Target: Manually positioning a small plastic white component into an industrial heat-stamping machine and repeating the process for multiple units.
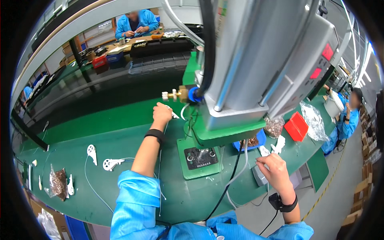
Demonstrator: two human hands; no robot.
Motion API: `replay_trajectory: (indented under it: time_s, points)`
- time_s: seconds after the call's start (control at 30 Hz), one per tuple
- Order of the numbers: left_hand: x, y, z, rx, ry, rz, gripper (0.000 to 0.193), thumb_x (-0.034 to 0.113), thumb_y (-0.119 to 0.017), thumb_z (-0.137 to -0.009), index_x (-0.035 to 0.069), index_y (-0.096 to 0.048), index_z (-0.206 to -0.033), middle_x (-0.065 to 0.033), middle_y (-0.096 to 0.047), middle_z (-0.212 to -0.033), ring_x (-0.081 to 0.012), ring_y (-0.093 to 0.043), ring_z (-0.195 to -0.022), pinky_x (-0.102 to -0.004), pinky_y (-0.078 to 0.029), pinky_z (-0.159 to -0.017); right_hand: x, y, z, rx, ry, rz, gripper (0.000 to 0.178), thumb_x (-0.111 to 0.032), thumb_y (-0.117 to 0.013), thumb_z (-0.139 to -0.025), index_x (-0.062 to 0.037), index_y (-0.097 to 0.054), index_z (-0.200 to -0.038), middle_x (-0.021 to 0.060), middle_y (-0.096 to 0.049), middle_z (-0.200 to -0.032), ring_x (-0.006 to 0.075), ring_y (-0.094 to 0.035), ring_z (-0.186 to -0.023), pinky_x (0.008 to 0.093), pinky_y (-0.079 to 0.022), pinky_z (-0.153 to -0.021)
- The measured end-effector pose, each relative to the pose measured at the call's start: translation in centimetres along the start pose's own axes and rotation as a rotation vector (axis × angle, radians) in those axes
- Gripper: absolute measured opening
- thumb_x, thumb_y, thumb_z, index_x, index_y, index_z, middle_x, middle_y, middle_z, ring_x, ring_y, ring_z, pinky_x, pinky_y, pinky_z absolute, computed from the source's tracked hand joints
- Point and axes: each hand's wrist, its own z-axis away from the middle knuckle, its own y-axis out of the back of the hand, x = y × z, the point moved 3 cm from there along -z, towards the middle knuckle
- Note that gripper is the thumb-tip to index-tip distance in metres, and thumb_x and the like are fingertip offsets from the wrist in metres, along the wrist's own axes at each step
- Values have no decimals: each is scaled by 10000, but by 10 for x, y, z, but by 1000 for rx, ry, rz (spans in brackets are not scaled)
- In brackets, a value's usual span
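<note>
Pinched between thumb and fingertips, the right hand (pixel 276 170) keeps a narrow grip on something small and pale at the near edge of the green worktop (pixel 132 140); what exactly it holds is too small to tell. It sits just beside a small grey box (pixel 259 175), close to the white plastic parts (pixel 276 145) and the blue tray (pixel 253 141) of brownish pieces, so stock is within easy reach. Between the forearms stands the green press base (pixel 199 157), with black cables (pixel 230 180) trailing toward the body. Farther out, the left hand (pixel 162 113) reaches forward, fingers curled on a white part with a thin wire (pixel 175 115), just below the brass fixture (pixel 176 95), apparently lining it up there. To the left lie white fan-shaped pieces (pixel 110 163) and a clear bag (pixel 58 183). A red bin (pixel 297 126) stands to the right. Beyond, a person in a blue coat (pixel 137 22) works at another bench.
</note>
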Motion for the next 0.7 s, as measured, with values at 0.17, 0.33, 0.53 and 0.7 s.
replay_trajectory:
  time_s: [0.17,0.33,0.53,0.7]
  points:
    - [69,128,86,71,-207,673,458,79,-653,-769,-63,-424,-1138,-128,-613,-919,-187,-606,-862,-280,-497,-720,16,-3,5,82,-67,-65,148,5,-669,-655,-46,-591,-769,71,-549,-653,237,-539,-618,333,-443,-561]
    - [63,203,161,58,-284,1302,203,148,-557,-867,49,-545,-1044,-16,-593,-929,-66,-550,-815,-204,-428,-692,16,-7,-8,59,-78,-115,137,-22,-686,-670,-38,-585,-761,78,-570,-689,230,-547,-631,330,-440,-568]
    - [101,222,252,-108,-469,1401,179,189,-440,-932,54,-415,-1046,-50,-560,-928,-144,-571,-839,-277,-474,-674,12,-18,-21,81,-74,-192,139,-49,-695,-688,-31,-589,-776,72,-581,-712,230,-553,-652,326,-441,-593]
    - [115,179,284,-381,-674,662,242,222,-410,-936,19,-424,-1066,-134,-558,-947,-263,-585,-786,-335,-444,-624,7,-19,-18,85,-79,-231,141,-47,-691,-691,-33,-595,-793,66,-584,-722,219,-556,-653,322,-449,-597]
